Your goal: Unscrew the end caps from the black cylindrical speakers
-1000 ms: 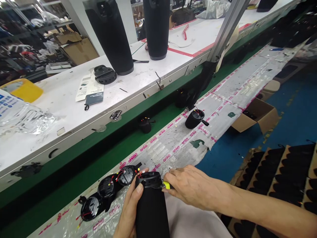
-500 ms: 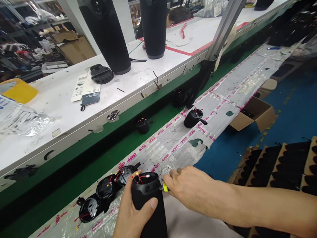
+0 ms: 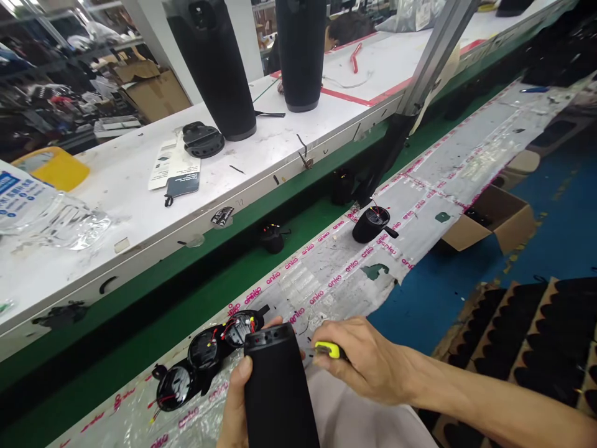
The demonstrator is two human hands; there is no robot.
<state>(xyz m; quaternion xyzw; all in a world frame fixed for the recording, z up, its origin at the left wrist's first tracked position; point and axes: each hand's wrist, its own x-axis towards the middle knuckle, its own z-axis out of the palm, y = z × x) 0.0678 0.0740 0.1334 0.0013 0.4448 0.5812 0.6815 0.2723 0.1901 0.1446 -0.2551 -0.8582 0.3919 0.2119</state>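
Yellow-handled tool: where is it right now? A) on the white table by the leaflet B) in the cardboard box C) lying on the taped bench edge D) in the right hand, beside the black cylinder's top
D: the right hand grips the yellow-handled tool next to the top of the black cylinder, which the left hand holds.

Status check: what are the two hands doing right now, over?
Left hand grips black speaker body. Right hand holds yellow-handled tool beside its top. Wired end caps lie alongside.
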